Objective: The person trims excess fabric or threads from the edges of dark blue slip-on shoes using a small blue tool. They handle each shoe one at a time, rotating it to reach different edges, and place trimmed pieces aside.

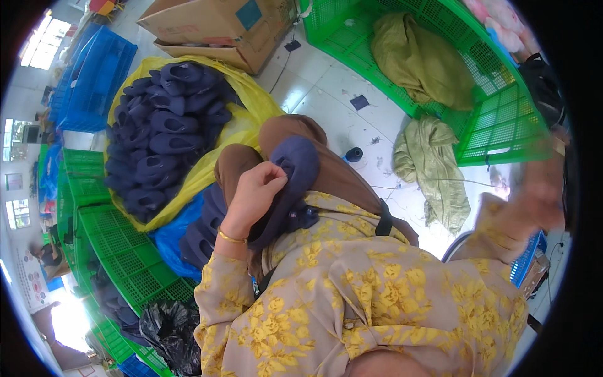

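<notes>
My left hand (pixel 254 195), with a gold bangle at its wrist, pinches the edge of a dark navy slip-on shoe (pixel 301 160) lying over my brown-trousered knees. Several more shoes (pixel 204 229) of the same kind lie on my lap beside the left forearm. Far out to the right, my right hand (pixel 543 182) is raised and smeared by motion, so its fingers and anything in them cannot be made out. A thin pale thread (pixel 433 180) stretches from near my knee toward that hand. On the floor beyond my knees stands a spool of dark thread (pixel 354 154).
A yellow plastic bag (pixel 248 129) heaped with navy shoes (pixel 169 125) sits ahead-left. Green crates (pixel 125 251) line the left; a large green crate (pixel 502 125) holds an olive sack (pixel 427 60). Another sack (pixel 433 166), a cardboard box (pixel 213 31) and a black bag (pixel 169 330) lie around.
</notes>
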{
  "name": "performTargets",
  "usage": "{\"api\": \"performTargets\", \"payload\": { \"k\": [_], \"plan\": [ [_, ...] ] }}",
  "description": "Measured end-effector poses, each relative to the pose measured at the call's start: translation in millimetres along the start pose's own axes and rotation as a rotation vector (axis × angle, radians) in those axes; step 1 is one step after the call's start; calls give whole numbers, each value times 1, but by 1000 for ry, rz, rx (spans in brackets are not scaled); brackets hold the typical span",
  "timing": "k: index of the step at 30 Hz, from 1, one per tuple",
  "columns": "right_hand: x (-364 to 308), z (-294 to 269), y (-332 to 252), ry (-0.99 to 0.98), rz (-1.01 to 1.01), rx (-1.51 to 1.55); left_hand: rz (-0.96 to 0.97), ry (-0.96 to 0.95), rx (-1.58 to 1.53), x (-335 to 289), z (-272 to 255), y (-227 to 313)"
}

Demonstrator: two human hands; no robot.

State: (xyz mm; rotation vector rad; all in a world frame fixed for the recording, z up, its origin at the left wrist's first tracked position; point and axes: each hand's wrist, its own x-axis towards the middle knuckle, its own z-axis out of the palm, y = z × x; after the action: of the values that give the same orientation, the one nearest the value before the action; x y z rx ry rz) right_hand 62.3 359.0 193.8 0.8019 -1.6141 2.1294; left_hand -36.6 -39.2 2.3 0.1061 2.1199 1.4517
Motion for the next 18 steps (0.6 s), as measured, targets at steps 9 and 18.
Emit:
{"api": "performTargets", "payload": {
  "k": [9, 18],
  "plan": [
    [-47, 115, 241, -505, 418, -667, 8, -153, -315, -23, -7, 19],
    [-47, 113, 261, -568, 478, -555, -15, -181, -269, -9, -5, 0]
  ]
}}
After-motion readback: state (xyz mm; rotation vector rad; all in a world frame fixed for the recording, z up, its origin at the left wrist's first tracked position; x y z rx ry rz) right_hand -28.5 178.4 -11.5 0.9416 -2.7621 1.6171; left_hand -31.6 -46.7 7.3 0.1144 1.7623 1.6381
